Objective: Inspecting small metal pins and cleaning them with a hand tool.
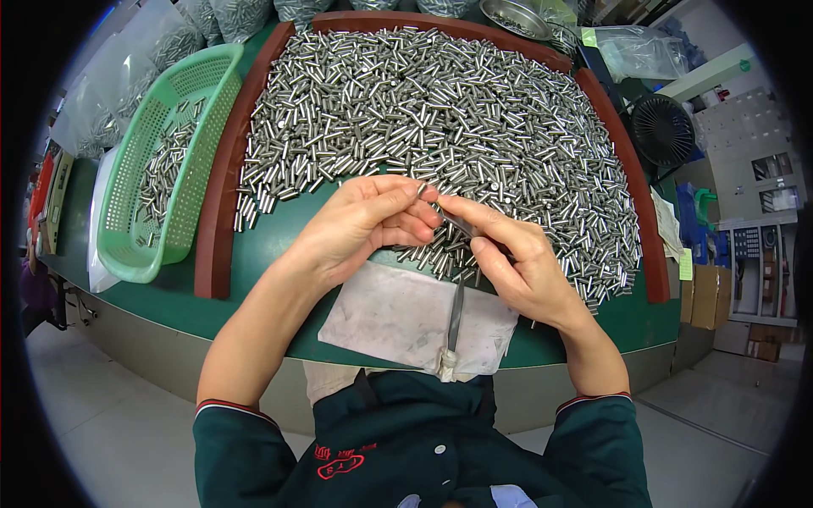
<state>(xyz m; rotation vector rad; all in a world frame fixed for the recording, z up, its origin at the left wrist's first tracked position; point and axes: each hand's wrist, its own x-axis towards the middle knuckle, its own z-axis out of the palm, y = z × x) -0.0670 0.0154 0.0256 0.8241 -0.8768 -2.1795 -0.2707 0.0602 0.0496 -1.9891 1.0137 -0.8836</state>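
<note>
My left hand (360, 222) is closed, with thumb and forefinger pinched on a small shiny metal pin (421, 190). Close beside it, my right hand (517, 258) grips a slim grey metal tool (457, 223), its tip at the pin; most of its length is hidden by my fingers, so I cannot tell its exact kind. Both hands hover over the near edge of a wide spread of loose metal pins (423, 110). Below them lies a stained whitish cloth or sheet (385, 317). Across it rests a narrow dark flat tool (456, 317) with a wrapped pale handle end.
Dark red bars (222, 203) border the pins on the green table (275, 241). At left stands a green perforated basket (174, 241) holding more pins. Plastic bags of pins (240, 17) and a metal bowl (517, 19) line the back. A black fan (662, 129) stands at right.
</note>
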